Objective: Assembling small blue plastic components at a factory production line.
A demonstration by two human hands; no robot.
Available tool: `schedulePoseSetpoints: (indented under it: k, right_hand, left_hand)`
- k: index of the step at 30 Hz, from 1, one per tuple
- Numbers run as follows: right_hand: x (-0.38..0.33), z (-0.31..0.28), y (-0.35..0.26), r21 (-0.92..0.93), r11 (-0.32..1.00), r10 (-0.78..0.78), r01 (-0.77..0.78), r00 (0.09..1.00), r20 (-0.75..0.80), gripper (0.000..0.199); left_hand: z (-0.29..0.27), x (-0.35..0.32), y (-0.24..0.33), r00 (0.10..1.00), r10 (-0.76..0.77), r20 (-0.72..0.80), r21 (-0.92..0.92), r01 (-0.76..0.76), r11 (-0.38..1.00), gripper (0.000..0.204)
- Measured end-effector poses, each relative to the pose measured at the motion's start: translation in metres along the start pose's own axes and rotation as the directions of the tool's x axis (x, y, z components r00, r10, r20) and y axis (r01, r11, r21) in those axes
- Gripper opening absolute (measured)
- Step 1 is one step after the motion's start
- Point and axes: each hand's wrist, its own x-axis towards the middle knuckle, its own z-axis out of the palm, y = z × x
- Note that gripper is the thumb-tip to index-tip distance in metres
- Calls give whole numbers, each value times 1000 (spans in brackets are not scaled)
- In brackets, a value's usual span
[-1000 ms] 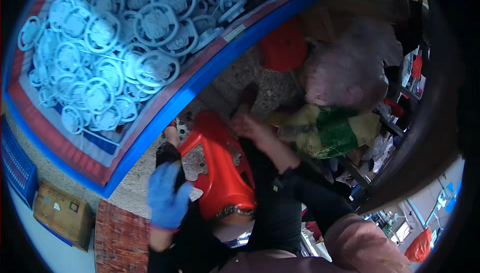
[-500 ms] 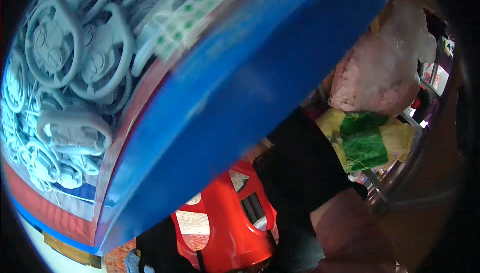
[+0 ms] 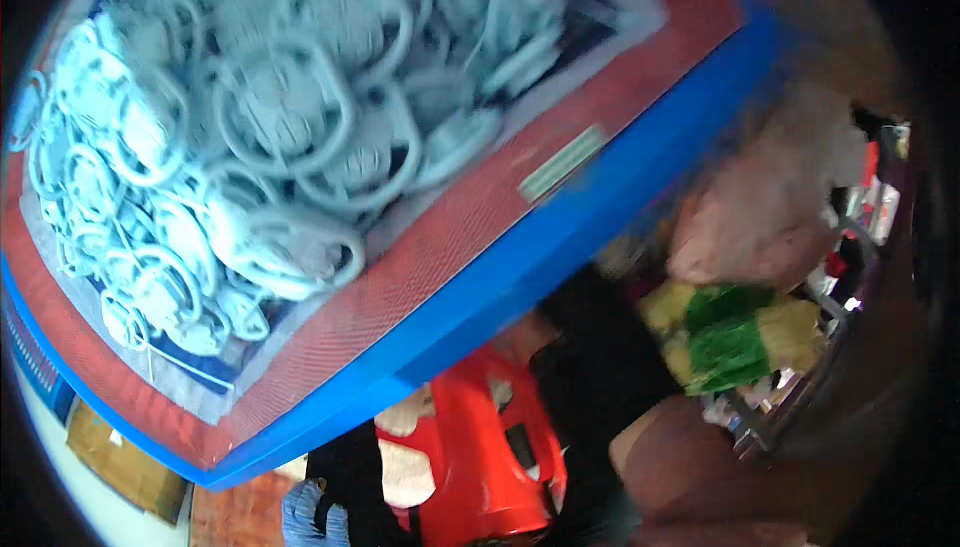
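Note:
A large blue-rimmed tray (image 3: 420, 367) fills the upper left, tilted, with a red mesh border and a pale inner lining. Many light-blue plastic parts shaped like toy steering wheels (image 3: 285, 107) lie heaped in it. My right arm, in a black sleeve (image 3: 610, 347), reaches up to the tray's near side. Only a bit of skin at my right wrist (image 3: 530, 337) shows there; the fingers are hidden behind the tray. No part of my left hand can be made out. Another black sleeve-like shape (image 3: 350, 487) stands below the tray's lower corner, beside blue striped cloth (image 3: 315, 517).
Under the tray is a red plastic stool (image 3: 470, 447) with cut-out holes. To the right, a full translucent bag with pinkish contents (image 3: 755, 217) rests above a yellow and green sack (image 3: 735, 337), near a metal frame (image 3: 750, 427). A cardboard box (image 3: 130, 457) sits at lower left.
The tray has tipped and shifted, so more of its inside and red border shows and less of its blue outer wall. The stool and bags sit slightly lower in the view.

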Motion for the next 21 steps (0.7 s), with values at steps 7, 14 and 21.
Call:
schedulePoseSetpoints:
  k: [7, 14, 21]
  right_hand:
    - [-214, -51, -102, 410, 903, -90, -126, 880, 467, 39]
    - [-383, -312, -218, 706, 674, -607, 216, 707, 363, 27]
    - [-415, -526, -166, 888, 445, -148, 113, 988, -51, 21]
  left_hand:
    - [27, -10, -33, 990, 141, -9, -156, -141, 978, 35]
    - [-66, -29, 152, 897, 415, 152, -25, -416, 909, 30]
    - [-199, -68, 464, 547, 804, -233, -78, -835, 545, 22]
